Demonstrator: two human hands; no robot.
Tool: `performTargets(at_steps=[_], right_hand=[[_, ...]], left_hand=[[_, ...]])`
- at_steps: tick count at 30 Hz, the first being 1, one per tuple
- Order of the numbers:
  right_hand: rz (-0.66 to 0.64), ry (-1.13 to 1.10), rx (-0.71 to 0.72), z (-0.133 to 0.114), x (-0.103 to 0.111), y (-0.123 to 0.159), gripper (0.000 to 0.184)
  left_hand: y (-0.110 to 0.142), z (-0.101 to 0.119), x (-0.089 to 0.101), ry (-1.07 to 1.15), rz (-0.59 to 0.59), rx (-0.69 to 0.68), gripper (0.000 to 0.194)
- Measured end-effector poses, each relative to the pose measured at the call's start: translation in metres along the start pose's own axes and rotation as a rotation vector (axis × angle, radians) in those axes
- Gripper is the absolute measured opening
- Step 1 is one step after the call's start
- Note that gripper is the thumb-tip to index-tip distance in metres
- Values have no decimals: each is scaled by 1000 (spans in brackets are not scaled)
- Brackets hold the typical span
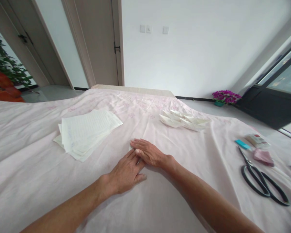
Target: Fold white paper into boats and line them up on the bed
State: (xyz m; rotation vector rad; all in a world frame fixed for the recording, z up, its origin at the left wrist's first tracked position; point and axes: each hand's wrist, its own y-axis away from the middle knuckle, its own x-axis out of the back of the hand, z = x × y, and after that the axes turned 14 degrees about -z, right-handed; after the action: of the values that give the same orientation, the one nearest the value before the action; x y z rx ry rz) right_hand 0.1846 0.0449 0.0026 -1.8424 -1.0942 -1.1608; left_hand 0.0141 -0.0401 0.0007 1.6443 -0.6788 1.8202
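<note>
My left hand [127, 173] lies flat on the pink cloth, palm down, its thumb apart from the fingers. Across its fingertips rests my right hand [147, 152], also flat, with the fingers stretched out. A small white paper corner [130, 148] peeks out at the left of the fingertips; whatever else is beneath the hands is hidden. To the left is a loose stack of lined paper sheets [87, 131]. Several folded paper boats [184, 120] stand close together beyond my right hand.
Black-handled scissors [259, 179] lie at the right, near a blue strip [242, 144], a small white packet [257, 141] and a pink folded item [263, 157]. A flowered cloth [145, 106] covers the surface. Purple flowers [226, 96] stand on the floor behind.
</note>
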Motion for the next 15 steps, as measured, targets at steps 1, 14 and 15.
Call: performTargets(at_steps=[1,14,15], right_hand=[[-19,12,12,2,-1,-5,51],[-83,156,-116,9,2,42,56],[-84,172,-127,9,3,46,57]], left_hand=[[0,0,1,1,0,-2,46],[1,-6,-2,-22,-33,2,65],[2,-6,-2,-26,-42,5,64]])
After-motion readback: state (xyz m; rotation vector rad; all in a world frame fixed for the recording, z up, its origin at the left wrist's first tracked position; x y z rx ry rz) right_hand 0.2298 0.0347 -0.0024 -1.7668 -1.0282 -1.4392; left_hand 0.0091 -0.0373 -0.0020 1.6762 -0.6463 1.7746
